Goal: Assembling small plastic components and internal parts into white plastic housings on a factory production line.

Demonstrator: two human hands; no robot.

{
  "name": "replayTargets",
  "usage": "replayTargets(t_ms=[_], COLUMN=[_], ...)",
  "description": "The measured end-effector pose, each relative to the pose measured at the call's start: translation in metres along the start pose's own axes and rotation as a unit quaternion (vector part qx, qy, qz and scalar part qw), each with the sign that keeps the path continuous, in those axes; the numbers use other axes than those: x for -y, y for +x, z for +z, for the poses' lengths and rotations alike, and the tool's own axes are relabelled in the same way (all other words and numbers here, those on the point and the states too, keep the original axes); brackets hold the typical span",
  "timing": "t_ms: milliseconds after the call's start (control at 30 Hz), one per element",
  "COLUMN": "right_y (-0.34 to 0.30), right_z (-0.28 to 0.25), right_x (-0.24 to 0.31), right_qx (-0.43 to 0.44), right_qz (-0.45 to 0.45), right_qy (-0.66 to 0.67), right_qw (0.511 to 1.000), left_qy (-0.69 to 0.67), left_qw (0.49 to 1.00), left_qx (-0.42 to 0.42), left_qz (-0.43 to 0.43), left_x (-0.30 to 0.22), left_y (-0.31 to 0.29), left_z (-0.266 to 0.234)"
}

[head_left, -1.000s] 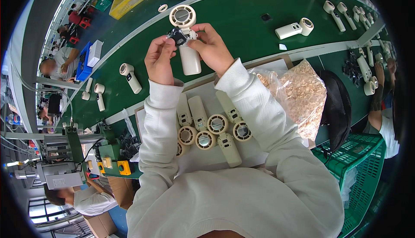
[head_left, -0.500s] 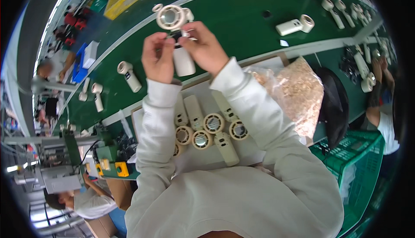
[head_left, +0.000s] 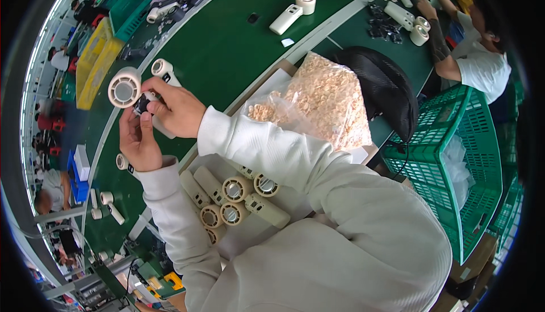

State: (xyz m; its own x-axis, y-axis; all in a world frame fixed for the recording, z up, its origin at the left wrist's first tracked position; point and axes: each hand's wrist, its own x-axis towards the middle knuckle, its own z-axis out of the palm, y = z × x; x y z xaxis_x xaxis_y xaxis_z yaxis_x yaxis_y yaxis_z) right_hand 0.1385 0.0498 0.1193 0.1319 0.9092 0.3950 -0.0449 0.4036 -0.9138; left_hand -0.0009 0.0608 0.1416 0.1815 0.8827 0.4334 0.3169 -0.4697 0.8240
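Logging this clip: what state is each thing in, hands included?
Left hand: closed on black part
Right hand: closed on held fan
Held fan: gripped near its neck
Grouped fans: lying together
Clear bag: filled with pale pieces, mouth unclear
Green crate: holding clear plastic

My long, glossy green worktable [head_left: 227, 51] carries one cream plastic handheld fan with a round head [head_left: 292, 14], a small black piece [head_left: 253, 18] and a white scrap [head_left: 288, 42]. More cream fans [head_left: 113, 209] lie down its left end. Nearest me, a flat whitish board [head_left: 296, 204] holds a tight cluster of cream round-headed fans [head_left: 233, 189], some heads touching. A clear plastic bag of small beige pieces [head_left: 332, 99] covers its right part. Right-hand dark green bench [head_left: 346, 31]: black textured soft case [head_left: 380, 79], loose black parts [head_left: 385, 25], cream fan pieces [head_left: 400, 15].
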Motion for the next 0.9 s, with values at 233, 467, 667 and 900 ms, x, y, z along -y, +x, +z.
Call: replayTargets(t_ms=[233, 467, 667, 900], right_y=[0.011, 0.025, 0.027, 0.031], right_z=[0.001, -0.002, -0.018, -0.028], right_x=[-0.003, -0.030, -0.022, -0.032], right_qx=[-0.004, -0.063, -0.140, -0.068], right_qz=[-0.074, -0.031, -0.030, -0.032], right_qy=[0.172, 0.314, 0.338, 0.226], right_qw=[0.982, 0.947, 0.930, 0.971], left_qy=[-0.073, -0.148, -0.107, -0.176], left_qw=[0.997, 0.988, 0.993, 0.981], left_qx=[-0.022, -0.032, -0.021, -0.052], left_qz=[-0.003, 0.023, 0.048, 0.063], left_x=[-0.005, -0.015, -0.016, -0.002], left_y=[0.017, 0.016, 0.030, 0.061], left_z=[0.011, 0.057, 0.080, 0.072])
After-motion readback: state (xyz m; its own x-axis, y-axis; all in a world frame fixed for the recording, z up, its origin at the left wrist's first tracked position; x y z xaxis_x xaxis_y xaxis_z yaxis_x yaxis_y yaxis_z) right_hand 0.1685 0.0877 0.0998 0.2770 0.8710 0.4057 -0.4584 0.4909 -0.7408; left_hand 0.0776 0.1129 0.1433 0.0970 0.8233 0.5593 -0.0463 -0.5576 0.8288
